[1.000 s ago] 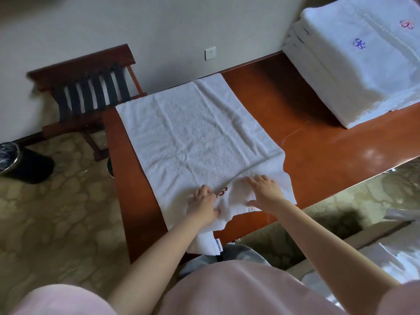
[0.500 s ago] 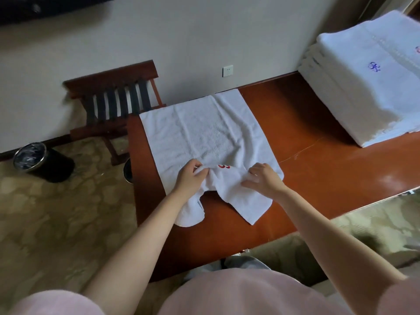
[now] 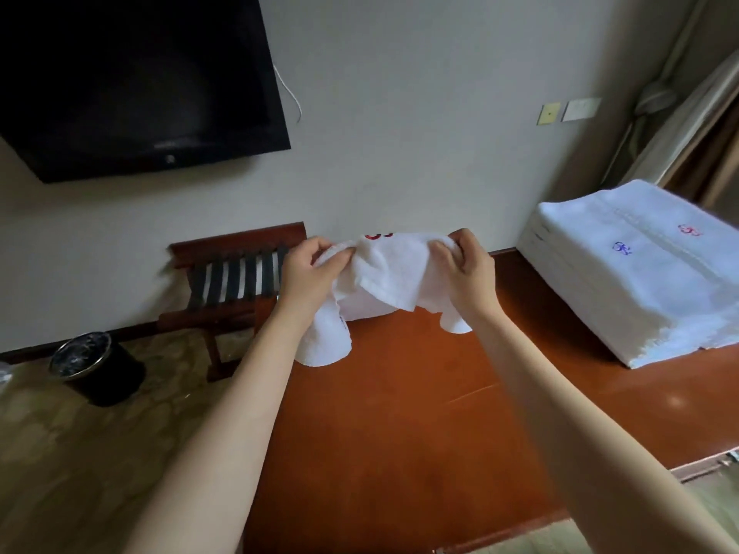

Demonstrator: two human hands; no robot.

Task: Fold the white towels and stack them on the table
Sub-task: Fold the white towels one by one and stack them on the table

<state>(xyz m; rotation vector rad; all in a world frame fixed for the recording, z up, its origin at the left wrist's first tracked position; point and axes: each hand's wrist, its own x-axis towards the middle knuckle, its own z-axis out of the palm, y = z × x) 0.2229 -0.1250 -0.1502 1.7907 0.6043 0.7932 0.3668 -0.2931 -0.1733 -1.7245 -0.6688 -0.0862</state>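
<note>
White towel (image 3: 394, 273), pinched by left hand (image 3: 310, 269) and right hand (image 3: 464, 265), hides its far half (red mark cut off).

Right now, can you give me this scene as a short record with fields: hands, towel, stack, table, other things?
left hand: grips the towel's left part
right hand: grips the towel's right part
towel: white, bunched, held up over the table; two ends hang down; red mark near the top edge
stack: folded white towels on the table's right end, apart from both hands
table: glossy reddish-brown wood
other things: luggage rack, black bin, dark television on the wall
</note>
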